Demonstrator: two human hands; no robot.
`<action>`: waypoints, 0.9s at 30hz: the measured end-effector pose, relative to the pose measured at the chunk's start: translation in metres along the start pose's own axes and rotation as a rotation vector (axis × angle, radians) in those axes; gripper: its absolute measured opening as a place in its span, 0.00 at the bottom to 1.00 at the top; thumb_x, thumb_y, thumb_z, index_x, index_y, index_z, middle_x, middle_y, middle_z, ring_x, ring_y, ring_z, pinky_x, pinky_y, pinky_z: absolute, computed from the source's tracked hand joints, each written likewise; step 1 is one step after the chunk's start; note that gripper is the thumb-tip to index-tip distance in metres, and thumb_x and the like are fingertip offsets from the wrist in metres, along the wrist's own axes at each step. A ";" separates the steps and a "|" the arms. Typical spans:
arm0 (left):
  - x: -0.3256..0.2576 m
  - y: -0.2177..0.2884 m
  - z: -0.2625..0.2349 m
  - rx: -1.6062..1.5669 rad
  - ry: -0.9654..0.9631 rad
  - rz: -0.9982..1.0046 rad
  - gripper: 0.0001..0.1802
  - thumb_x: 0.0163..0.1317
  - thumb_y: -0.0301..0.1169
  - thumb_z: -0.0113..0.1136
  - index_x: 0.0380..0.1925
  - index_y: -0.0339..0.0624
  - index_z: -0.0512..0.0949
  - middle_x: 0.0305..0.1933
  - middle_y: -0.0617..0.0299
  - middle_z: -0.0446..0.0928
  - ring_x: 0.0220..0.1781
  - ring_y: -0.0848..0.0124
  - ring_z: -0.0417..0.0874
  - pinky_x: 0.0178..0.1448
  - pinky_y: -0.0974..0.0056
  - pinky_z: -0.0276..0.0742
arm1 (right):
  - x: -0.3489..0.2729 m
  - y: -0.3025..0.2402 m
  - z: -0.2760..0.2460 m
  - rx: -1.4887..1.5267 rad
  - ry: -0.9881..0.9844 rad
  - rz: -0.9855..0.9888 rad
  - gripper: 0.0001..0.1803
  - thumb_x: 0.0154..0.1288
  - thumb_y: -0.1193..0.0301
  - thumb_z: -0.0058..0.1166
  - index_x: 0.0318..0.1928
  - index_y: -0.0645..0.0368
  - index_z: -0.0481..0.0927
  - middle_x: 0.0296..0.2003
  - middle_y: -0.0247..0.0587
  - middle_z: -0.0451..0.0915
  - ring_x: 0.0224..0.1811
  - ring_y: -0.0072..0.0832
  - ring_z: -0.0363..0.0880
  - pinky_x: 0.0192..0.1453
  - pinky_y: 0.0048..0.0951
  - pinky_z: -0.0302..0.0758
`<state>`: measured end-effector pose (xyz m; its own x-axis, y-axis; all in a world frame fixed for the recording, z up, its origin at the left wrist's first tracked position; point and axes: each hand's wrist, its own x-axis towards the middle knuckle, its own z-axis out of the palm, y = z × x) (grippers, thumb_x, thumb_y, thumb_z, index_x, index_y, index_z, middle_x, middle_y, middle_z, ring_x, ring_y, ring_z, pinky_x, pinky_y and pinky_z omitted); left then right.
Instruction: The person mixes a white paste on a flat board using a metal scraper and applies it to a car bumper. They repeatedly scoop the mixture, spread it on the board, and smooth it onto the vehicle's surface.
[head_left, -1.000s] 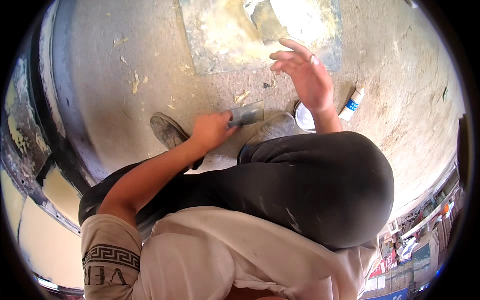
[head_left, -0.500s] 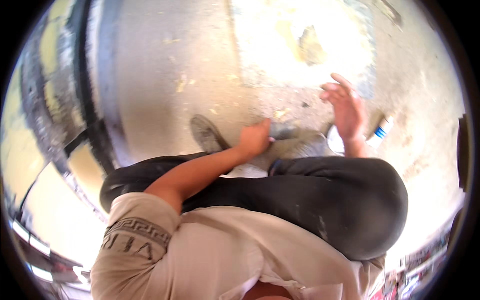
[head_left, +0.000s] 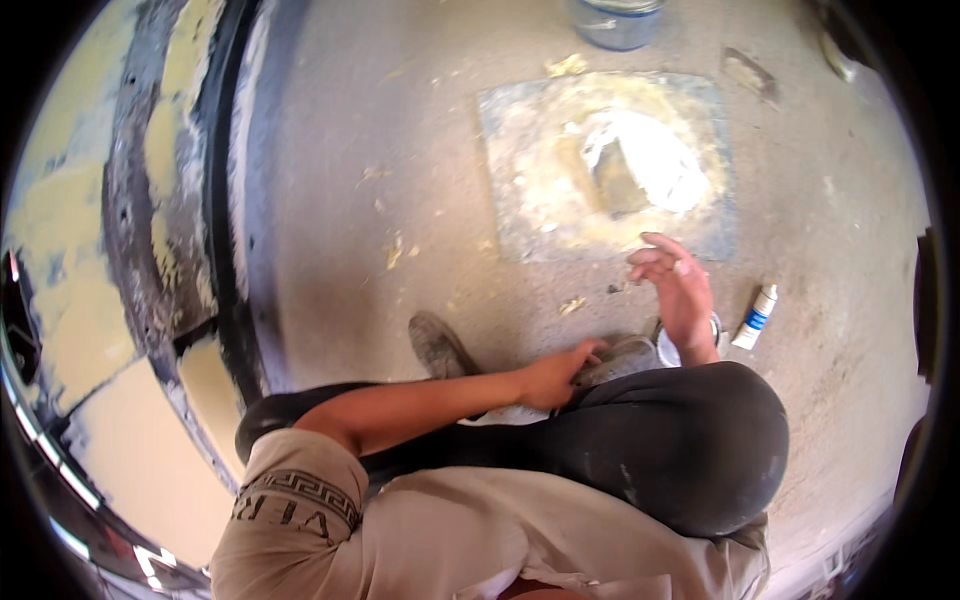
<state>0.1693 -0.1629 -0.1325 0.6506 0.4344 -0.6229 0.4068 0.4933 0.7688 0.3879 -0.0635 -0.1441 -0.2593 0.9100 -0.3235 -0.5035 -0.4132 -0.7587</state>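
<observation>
My left hand (head_left: 558,379) is low over my right shoe (head_left: 618,358), fingers partly stretched to the right, with nothing visible in it. Raised beside the near edge of a flat board (head_left: 508,215), my right hand (head_left: 684,300) has its fingers loosely bent and apart, and holds nothing. Smears of pale yellow paste cover the board. On it, a bright shiny patch (head_left: 668,165) surrounds a grey-brown flat piece (head_left: 622,180) whose kind I cannot make out. A white round tub (head_left: 668,350) is partly hidden behind my right wrist. Right of it lies a white tube with a blue band (head_left: 757,318).
A clear bluish bucket (head_left: 620,25) stands past the board. Along the left runs a large dark-edged surface with pale yellow patches (head_left: 110,310). Yellow crumbs (head_left: 393,252) dot the concrete floor, and a flat grey strip (head_left: 750,75) lies at the far right.
The view has shifted, bringing the bucket and whole board into sight. My left hand has moved right, over the shoe. My right hand keeps much the same loose pose.
</observation>
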 end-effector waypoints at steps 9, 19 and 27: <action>-0.008 0.005 -0.021 0.412 -0.613 0.189 0.45 0.50 0.23 0.62 0.70 0.44 0.56 0.60 0.40 0.70 0.60 0.46 0.73 0.65 0.53 0.67 | -0.001 -0.013 -0.014 0.004 -0.006 -0.028 0.28 0.72 0.56 0.46 0.60 0.69 0.72 0.45 0.49 0.82 0.43 0.33 0.78 0.53 0.35 0.70; -0.021 -0.036 -0.045 -0.187 -0.164 -0.296 0.40 0.62 0.52 0.55 0.69 0.43 0.61 0.53 0.49 0.76 0.59 0.58 0.73 0.64 0.54 0.65 | -0.010 0.002 -0.022 -0.062 0.068 0.054 0.32 0.70 0.54 0.45 0.61 0.71 0.67 0.41 0.47 0.80 0.39 0.32 0.76 0.50 0.34 0.71; 0.033 -0.028 -0.014 0.352 0.201 -0.181 0.28 0.58 0.55 0.58 0.33 0.37 0.81 0.35 0.45 0.80 0.43 0.52 0.82 0.45 0.49 0.75 | 0.004 -0.005 -0.022 -0.249 0.002 0.004 0.37 0.69 0.50 0.44 0.62 0.73 0.65 0.45 0.49 0.78 0.44 0.34 0.74 0.53 0.34 0.68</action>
<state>0.1705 -0.1518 -0.1772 0.4249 0.5198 -0.7411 0.7189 0.3038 0.6252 0.4072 -0.0566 -0.1540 -0.2589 0.9087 -0.3274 -0.2837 -0.3956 -0.8735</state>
